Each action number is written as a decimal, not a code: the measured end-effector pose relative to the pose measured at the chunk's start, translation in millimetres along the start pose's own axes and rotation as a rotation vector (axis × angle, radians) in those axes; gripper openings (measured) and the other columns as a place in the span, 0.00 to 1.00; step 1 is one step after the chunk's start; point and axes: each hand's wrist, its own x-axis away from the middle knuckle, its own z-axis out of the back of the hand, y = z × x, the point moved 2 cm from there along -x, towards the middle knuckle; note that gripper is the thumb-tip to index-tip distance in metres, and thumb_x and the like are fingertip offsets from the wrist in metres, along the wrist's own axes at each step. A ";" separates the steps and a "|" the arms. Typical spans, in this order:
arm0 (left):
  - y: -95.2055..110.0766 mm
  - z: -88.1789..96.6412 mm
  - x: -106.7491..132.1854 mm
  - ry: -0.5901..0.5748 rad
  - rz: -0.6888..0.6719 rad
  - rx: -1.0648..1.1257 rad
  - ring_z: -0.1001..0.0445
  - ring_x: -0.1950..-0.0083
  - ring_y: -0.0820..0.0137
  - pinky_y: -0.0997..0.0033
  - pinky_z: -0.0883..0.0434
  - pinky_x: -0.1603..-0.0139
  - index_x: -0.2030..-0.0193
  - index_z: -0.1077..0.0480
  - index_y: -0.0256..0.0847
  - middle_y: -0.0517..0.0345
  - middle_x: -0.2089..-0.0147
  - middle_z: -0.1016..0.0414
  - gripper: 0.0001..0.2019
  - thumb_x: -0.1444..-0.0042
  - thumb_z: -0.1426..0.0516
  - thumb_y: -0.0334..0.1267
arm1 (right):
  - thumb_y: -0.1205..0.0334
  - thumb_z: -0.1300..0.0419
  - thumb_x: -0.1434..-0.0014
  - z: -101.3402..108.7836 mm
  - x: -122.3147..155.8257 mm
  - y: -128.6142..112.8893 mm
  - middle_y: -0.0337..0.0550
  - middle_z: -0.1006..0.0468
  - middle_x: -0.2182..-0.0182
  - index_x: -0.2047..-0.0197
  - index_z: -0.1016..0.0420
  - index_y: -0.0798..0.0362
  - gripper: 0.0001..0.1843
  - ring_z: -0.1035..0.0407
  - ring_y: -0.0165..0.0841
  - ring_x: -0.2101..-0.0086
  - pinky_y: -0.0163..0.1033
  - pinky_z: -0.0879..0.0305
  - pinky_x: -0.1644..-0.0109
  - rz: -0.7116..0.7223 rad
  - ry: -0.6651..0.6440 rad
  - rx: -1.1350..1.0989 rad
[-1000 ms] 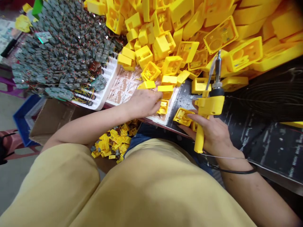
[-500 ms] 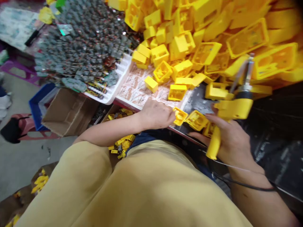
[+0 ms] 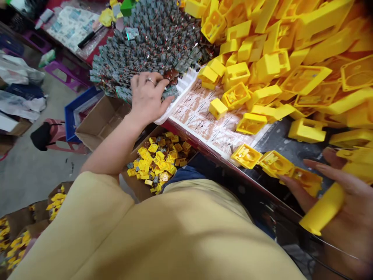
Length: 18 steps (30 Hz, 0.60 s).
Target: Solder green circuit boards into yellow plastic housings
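My left hand reaches out to the left and rests on the near edge of a heap of small grey circuit boards with red and yellow wires. Its fingers are spread over the boards, and I cannot see anything lifted. My right hand is at the lower right with the yellow handle of a soldering gun in its palm. The fingertips stretch toward two open yellow plastic housings at the table's near edge. The gun's tip is out of view.
A large pile of yellow housings fills the back right. A white tray holds the boards beside a printed sheet. Below the table edge are a box of small yellow parts, a cardboard box and a blue crate.
My left hand left the yellow housings at the table edge and moved left and away onto the board heap. The view swung left, pushing my right hand and the gun toward the lower right.
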 end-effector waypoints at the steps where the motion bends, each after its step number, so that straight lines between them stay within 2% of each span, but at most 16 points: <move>1: -3.0 -5.8 -4.6 -0.016 -0.017 -0.015 0.49 0.34 0.57 0.44 0.49 0.35 0.40 0.29 0.50 0.60 0.41 0.27 0.36 0.33 0.64 0.69 | 0.40 0.28 0.47 1.1 1.2 -1.7 0.47 0.21 0.48 0.41 0.26 0.40 0.33 0.22 0.47 0.54 0.47 0.19 0.53 0.014 0.022 -0.021; 4: -2.4 -19.9 -8.4 -0.038 -0.073 0.012 0.54 0.30 0.58 0.42 0.54 0.30 0.43 0.28 0.50 0.63 0.42 0.26 0.34 0.32 0.63 0.69 | 0.41 0.27 0.48 5.1 6.3 -4.7 0.47 0.21 0.49 0.40 0.26 0.39 0.34 0.23 0.48 0.54 0.48 0.19 0.52 0.027 0.067 -0.061; 6: -3.2 -22.8 -5.5 -0.045 -0.113 0.075 0.49 0.29 0.58 0.41 0.53 0.29 0.45 0.27 0.52 0.61 0.42 0.25 0.27 0.31 0.58 0.64 | 0.44 0.26 0.48 10.0 9.7 -6.9 0.46 0.20 0.50 0.40 0.26 0.38 0.34 0.24 0.48 0.50 0.50 0.23 0.43 -0.022 0.098 -0.111; 8: -8.9 -18.2 -4.5 0.024 -0.100 0.136 0.39 0.32 0.59 0.40 0.53 0.28 0.47 0.26 0.52 0.60 0.44 0.22 0.23 0.30 0.56 0.60 | 0.49 0.24 0.48 16.1 11.3 -10.0 0.44 0.21 0.49 0.40 0.26 0.37 0.33 0.26 0.47 0.47 0.52 0.30 0.34 -0.123 0.117 -0.131; 10: -15.9 -6.3 -9.2 0.177 -0.011 0.247 0.33 0.39 0.62 0.40 0.48 0.29 0.49 0.27 0.49 0.61 0.47 0.21 0.23 0.30 0.53 0.60 | 0.54 0.24 0.48 21.5 10.5 -14.4 0.45 0.21 0.47 0.41 0.25 0.38 0.31 0.25 0.46 0.48 0.53 0.29 0.35 -0.151 0.128 -0.104; 12: -14.5 8.3 -19.3 0.273 0.065 0.477 0.31 0.47 0.65 0.45 0.37 0.37 0.50 0.27 0.46 0.63 0.51 0.20 0.24 0.32 0.50 0.63 | 0.56 0.25 0.46 23.8 8.0 -20.5 0.45 0.21 0.48 0.41 0.26 0.39 0.30 0.22 0.45 0.55 0.51 0.22 0.46 -0.031 0.109 -0.077; 13: -7.3 14.8 -25.4 0.238 0.058 0.631 0.30 0.52 0.67 0.50 0.32 0.44 0.51 0.28 0.46 0.63 0.54 0.20 0.23 0.33 0.49 0.63 | 0.57 0.27 0.43 24.0 6.7 -23.7 0.45 0.21 0.49 0.39 0.28 0.39 0.30 0.21 0.43 0.58 0.49 0.20 0.52 0.031 0.112 -0.080; 14: 4.9 20.5 -31.2 0.154 0.024 0.782 0.30 0.56 0.69 0.55 0.29 0.51 0.52 0.28 0.47 0.62 0.58 0.19 0.22 0.35 0.46 0.64 | 0.59 0.30 0.40 23.3 5.3 -27.3 0.44 0.20 0.51 0.36 0.31 0.39 0.30 0.21 0.42 0.61 0.47 0.20 0.57 0.072 0.115 -0.088; 15: 22.1 25.0 -35.7 0.020 -0.037 0.901 0.29 0.60 0.70 0.59 0.28 0.58 0.54 0.28 0.48 0.61 0.61 0.19 0.22 0.38 0.42 0.64 | 0.62 0.33 0.37 22.1 3.3 -31.3 0.43 0.19 0.53 0.34 0.34 0.39 0.31 0.21 0.41 0.62 0.45 0.20 0.60 0.079 0.125 -0.098; 17: 66.4 31.6 -38.0 -0.245 -0.198 0.985 0.27 0.65 0.70 0.64 0.29 0.65 0.57 0.29 0.45 0.59 0.63 0.20 0.25 0.47 0.35 0.63 | 0.67 0.38 0.34 18.3 -3.2 -42.9 0.39 0.18 0.59 0.33 0.34 0.41 0.28 0.21 0.39 0.64 0.40 0.21 0.62 0.035 0.142 -0.111; 18: 90.4 33.4 -36.0 -0.343 -0.288 0.945 0.24 0.63 0.69 0.65 0.29 0.64 0.57 0.30 0.43 0.57 0.61 0.19 0.24 0.46 0.35 0.62 | 0.68 0.39 0.33 15.9 -8.1 -50.7 0.38 0.18 0.60 0.35 0.32 0.42 0.26 0.21 0.38 0.63 0.40 0.21 0.60 0.013 0.137 -0.116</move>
